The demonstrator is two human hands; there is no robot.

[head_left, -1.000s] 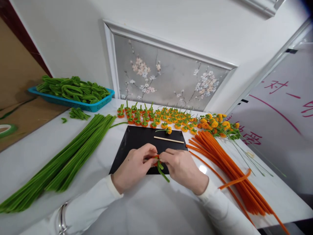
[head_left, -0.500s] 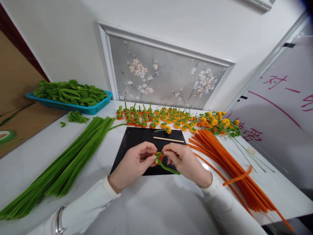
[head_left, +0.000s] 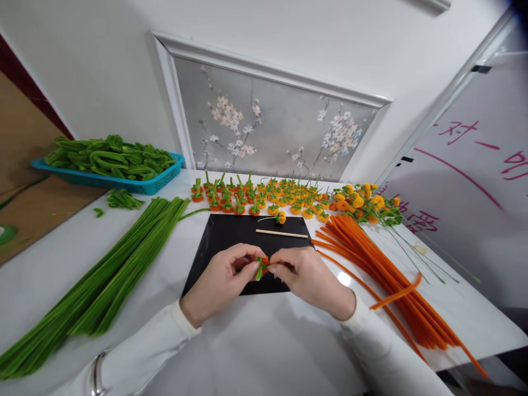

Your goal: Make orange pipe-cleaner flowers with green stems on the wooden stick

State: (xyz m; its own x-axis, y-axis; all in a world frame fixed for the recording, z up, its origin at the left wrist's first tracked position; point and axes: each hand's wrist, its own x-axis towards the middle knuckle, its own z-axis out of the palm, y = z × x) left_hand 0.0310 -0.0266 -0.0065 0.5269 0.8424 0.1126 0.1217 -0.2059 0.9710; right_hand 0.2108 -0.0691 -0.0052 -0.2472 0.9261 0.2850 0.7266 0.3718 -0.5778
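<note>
Between my hands, over the front part of a black mat (head_left: 223,242), is a small orange and green pipe-cleaner flower (head_left: 259,269). My left hand (head_left: 225,280) pinches it from the left between thumb and forefinger. From the right, my right hand (head_left: 309,278) is closed with thumb and forefinger on the flower's edge; my fingers hide exactly which part they grip. Behind my hands a thin pale stick (head_left: 281,234) lies on the mat. A yellow flower with a thin green stem (head_left: 281,218) lies just beyond it.
Rows of small orange and yellow pipe-cleaner pieces (head_left: 256,201) stand behind the mat. Green pipe cleaners (head_left: 111,269) lie left, orange ones (head_left: 391,280) right. A blue basket (head_left: 160,181) of green loops is back left. Finished-looking yellow flowers (head_left: 363,201) are heaped back right.
The flower has been turned in my fingers. The long green strip that trailed toward my right hand no longer shows there. A short green end now points down near my left thumb.
</note>
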